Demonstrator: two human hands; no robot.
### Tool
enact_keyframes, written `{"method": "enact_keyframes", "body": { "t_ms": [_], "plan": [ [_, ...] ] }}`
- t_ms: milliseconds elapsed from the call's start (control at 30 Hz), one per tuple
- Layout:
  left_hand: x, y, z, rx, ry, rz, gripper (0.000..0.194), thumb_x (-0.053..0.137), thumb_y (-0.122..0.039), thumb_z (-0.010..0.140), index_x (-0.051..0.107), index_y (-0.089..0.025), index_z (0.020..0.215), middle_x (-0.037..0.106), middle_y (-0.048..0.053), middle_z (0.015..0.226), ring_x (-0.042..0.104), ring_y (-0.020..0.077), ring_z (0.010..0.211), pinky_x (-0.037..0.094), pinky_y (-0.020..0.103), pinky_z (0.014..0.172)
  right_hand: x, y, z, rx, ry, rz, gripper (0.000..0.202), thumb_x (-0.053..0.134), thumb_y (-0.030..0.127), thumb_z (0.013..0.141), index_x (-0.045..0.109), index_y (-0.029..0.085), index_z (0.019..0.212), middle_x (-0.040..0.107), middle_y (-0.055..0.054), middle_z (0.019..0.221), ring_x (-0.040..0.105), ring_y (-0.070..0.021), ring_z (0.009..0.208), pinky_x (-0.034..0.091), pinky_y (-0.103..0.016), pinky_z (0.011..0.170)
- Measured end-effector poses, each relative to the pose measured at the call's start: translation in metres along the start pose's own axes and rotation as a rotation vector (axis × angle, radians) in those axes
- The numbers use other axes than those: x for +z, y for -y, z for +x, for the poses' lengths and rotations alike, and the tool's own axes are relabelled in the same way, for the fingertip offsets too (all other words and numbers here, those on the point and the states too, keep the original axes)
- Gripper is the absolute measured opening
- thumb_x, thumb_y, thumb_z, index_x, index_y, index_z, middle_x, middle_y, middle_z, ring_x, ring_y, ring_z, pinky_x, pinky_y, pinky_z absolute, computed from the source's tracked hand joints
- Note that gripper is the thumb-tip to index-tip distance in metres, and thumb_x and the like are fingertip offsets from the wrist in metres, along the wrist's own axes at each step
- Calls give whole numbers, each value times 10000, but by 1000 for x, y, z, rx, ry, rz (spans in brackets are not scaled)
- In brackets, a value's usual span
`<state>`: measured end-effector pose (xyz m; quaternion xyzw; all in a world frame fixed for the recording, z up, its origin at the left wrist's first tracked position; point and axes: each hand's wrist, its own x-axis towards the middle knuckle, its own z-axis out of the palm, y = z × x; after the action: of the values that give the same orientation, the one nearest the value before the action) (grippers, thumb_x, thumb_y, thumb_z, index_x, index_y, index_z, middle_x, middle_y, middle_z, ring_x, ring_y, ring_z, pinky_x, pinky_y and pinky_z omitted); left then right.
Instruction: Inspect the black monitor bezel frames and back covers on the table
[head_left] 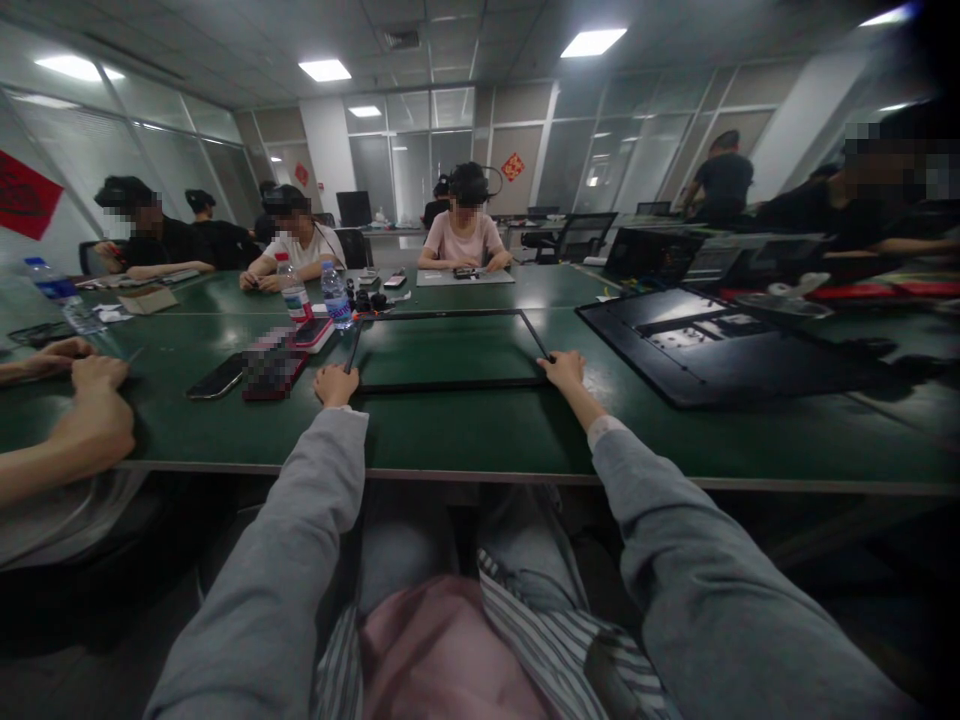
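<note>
Black rectangular frame (450, 385) between the hands, its near corners partly hidden by curled fingers: left hand (335, 385) grasping the left side, right hand (565, 369) the right. Whether the frame touches the green surface (472, 440) cannot be discerned.

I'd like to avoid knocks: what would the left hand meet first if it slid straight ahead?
Beyond the thin black rectangular frame it holds, the left hand would probably meet the clear plastic bottle with a blue label first, though depth is unclear.
</note>
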<state>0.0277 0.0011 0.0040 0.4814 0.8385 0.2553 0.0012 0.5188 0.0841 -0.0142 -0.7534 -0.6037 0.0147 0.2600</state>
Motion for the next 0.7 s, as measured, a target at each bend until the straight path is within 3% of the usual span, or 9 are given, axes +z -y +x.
{"method": "enact_keyframes", "body": {
  "t_ms": [133,333,500,700],
  "plan": [
    [1,1,1,9,10,22,459,532,-405,930,721,-210,1301,572,131,1489,442,366,1397,364,521,1133,-2,1,-2,-10,8,-9,480,550,434,972,714,99,1274,589,-230,1300,485,-346,1246,388,-428,1050],
    [2,1,2,7,23,32,483,523,-416,932,708,-207,1327,554,122,1510,431,363,1409,348,507,1150,-5,3,-6,-25,-16,8,568,550,560,950,719,103,1242,575,-229,1281,473,-360,1241,389,-471,1038],
    [3,1,2,6,10,24,459,533,-419,925,723,-237,1300,564,118,1500,436,363,1404,352,524,1141,-1,1,-3,-6,-6,-26,470,539,424,969,715,109,1271,556,-217,1319,458,-340,1269,401,-425,1030],
    [0,-1,0,1,23,32,443,536,-400,919,722,-270,1300,590,99,1475,466,347,1374,370,510,1124,5,-3,0,-21,-9,-42,459,496,378,978,701,139,1313,546,-207,1338,450,-328,1279,397,-431,1044]
  ]
}}
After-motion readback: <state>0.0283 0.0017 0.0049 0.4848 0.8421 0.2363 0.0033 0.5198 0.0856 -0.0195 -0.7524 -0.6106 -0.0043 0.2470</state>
